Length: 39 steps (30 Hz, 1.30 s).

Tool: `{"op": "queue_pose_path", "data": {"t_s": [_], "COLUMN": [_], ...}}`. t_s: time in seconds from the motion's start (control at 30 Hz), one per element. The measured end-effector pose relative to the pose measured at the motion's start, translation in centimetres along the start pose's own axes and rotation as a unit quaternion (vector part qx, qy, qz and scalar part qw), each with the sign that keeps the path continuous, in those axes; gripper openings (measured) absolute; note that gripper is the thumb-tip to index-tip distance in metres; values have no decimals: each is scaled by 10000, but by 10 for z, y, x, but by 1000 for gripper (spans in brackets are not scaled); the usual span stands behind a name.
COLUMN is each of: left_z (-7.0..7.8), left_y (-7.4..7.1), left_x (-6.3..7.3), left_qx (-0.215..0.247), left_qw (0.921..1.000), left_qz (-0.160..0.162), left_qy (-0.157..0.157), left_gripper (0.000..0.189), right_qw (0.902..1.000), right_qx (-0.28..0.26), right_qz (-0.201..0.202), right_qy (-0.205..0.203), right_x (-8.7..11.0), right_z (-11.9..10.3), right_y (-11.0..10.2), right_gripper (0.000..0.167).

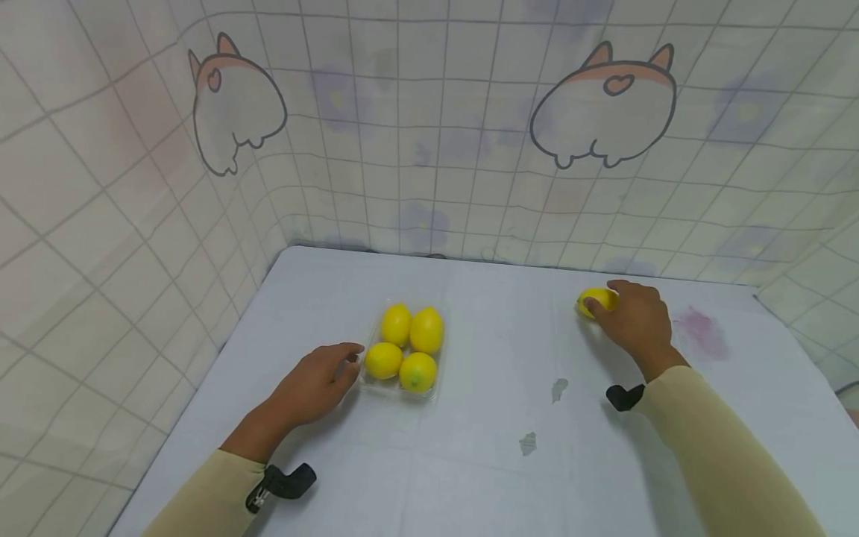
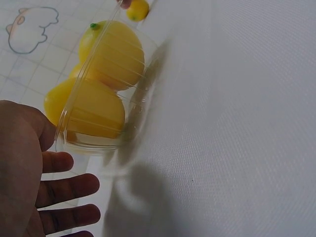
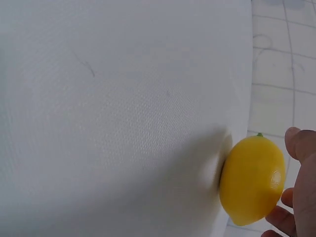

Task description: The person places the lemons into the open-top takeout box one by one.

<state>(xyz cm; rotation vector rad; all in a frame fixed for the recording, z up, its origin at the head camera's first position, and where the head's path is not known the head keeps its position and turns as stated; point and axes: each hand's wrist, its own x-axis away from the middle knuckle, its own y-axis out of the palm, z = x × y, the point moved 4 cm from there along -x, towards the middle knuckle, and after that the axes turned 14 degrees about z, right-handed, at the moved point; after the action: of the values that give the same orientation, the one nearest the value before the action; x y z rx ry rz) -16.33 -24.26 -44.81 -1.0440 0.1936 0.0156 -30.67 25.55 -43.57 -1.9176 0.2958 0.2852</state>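
In the head view, several yellow lemons (image 1: pixel 426 330) sit in a clear plastic tray (image 1: pixel 429 394) left of centre. My left hand (image 1: pixel 321 384) is at the tray's left edge, thumb and fingertips close to the rim. Its fingers (image 2: pixel 69 190) look loosely extended in the left wrist view; whether the thumb touches the rim is hard to tell. Toward the back right, my right hand (image 1: pixel 634 317) reaches over a single lemon (image 3: pixel 253 180) on the table. In the right wrist view its thumb (image 3: pixel 295 143) stands apart from the lemon, with other fingers beside or behind it.
The white table (image 1: pixel 483 477) has two grey torn patches (image 1: pixel 528 444) in front and a pink stain (image 1: pixel 701 332) at the right. A grid-patterned curtain (image 1: pixel 416 149) with cartoon drawings surrounds the back and sides. A black strap (image 1: pixel 288 482) is on the left sleeve.
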Motion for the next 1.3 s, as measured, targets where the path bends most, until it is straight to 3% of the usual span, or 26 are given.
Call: {"op": "queue_pose_path", "data": {"t_s": [0.2,0.43,0.93,1.3], "left_z": [1,1,1,-1], "left_y": [1,1,1,3], "left_x": [1,2,1,1], "left_qx": [8,-6,-21,-31], "left_qw": [10000,9999,9999,10000], "left_qz": [10,-12,18,23], "left_qy": [-67,-153,-98,27], "left_gripper": [43,43,43,42], "right_qw": [9996,9990,9930,9860], "right_qx": [287,443,-352,-741], "right_qz": [56,-85,-1095,-1488], "right_qy": [29,34,257,144], "right_x": [-1,0,3,5], "right_z": [2,3,4,3], "right_y": [1,2,6,-2], "right_gripper": [79,69,75,80]}}
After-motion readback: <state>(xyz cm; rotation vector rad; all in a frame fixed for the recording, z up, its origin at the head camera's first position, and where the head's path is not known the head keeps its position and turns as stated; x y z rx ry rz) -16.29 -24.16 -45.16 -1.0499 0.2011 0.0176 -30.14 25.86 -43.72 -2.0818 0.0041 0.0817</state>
